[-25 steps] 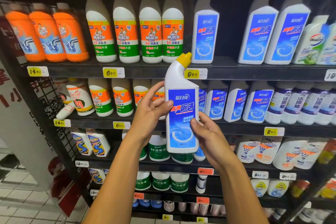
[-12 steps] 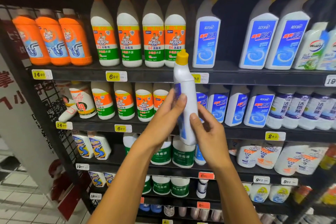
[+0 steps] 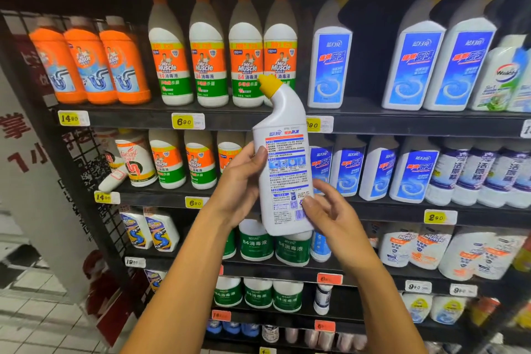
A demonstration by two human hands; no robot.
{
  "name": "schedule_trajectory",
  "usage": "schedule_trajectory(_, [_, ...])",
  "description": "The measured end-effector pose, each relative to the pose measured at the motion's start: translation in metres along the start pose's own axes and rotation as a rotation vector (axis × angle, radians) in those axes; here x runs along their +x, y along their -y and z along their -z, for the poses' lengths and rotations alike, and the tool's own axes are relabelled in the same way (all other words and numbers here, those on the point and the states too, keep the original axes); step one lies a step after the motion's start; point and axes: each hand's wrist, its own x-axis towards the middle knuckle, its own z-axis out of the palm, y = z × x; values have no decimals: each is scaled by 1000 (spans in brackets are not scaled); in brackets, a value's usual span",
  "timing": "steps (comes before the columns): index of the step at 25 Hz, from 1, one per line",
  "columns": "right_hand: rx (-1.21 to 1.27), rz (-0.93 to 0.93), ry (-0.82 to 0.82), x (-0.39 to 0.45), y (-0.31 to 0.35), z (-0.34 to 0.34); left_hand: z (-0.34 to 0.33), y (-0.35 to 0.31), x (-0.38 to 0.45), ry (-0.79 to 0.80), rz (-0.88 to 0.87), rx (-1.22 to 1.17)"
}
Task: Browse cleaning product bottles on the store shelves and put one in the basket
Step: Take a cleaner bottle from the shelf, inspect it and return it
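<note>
In front of the middle shelf [image 3: 373, 204], the white toilet-cleaner bottle [image 3: 283, 158] stands upright, back label facing the viewer. The left hand [image 3: 238, 184] grips its left flank; the right hand [image 3: 330, 215] pinches its lower right corner. The bottle is probably rigid, smooth and liquid-heavy, best held around the flat-sided body, not the angled neck.

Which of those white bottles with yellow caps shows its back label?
The white angled-neck bottle with the yellow cap, held in both hands; its fine-print back label faces the camera, while the shelved ones show blue front labels.
</note>
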Motion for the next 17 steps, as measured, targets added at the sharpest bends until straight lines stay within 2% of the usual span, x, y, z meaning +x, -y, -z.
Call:
schedule_trajectory(3, [47, 60, 95, 3, -1, 0, 1, -3, 3, 41, 9, 38])
schedule_trajectory(9, [-13, 106, 14, 8, -5, 7, 3, -14, 9, 91, -45, 258])
schedule_trajectory(13, [-159, 161, -18, 20, -5, 11, -1, -15, 5, 66, -179, 352])
schedule_trajectory(17, [-283, 225, -14, 37, 15, 15, -5, -24, 2, 135, -303, 466])
